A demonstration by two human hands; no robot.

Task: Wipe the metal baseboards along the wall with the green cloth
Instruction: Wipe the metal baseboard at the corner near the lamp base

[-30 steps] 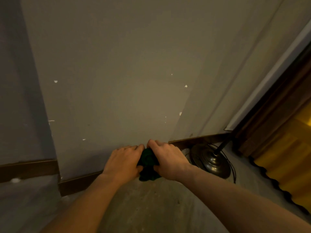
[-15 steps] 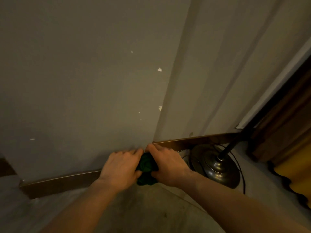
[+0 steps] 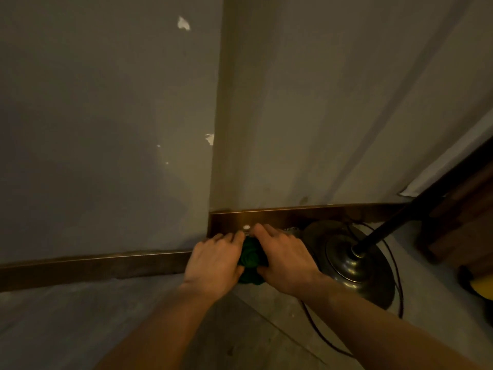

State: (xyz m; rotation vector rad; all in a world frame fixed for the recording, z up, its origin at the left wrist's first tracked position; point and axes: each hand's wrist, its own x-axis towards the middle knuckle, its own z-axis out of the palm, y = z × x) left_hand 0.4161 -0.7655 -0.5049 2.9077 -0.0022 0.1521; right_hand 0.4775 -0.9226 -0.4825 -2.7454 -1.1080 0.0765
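Observation:
A bunched dark green cloth (image 3: 250,259) is pressed on the floor at the foot of the wall corner. My left hand (image 3: 214,263) covers its left side and my right hand (image 3: 285,259) covers its right side, both gripping it. The brown metal baseboard (image 3: 90,267) runs along the left wall. A second stretch of baseboard (image 3: 288,216) runs along the right wall, just beyond my fingertips. A small white fleck sits on it above the cloth. Most of the cloth is hidden under my hands.
A floor lamp's round dark metal base (image 3: 354,263) stands just right of my right hand, its pole (image 3: 386,228) leaning up to the right. A black cable (image 3: 397,279) loops around it. Dark wooden furniture (image 3: 458,220) and something yellow (image 3: 482,288) are at the far right.
The view has moved closer and shifted right along the wall. My hands with the cloth have slid to the wall corner, nearer the lamp base.

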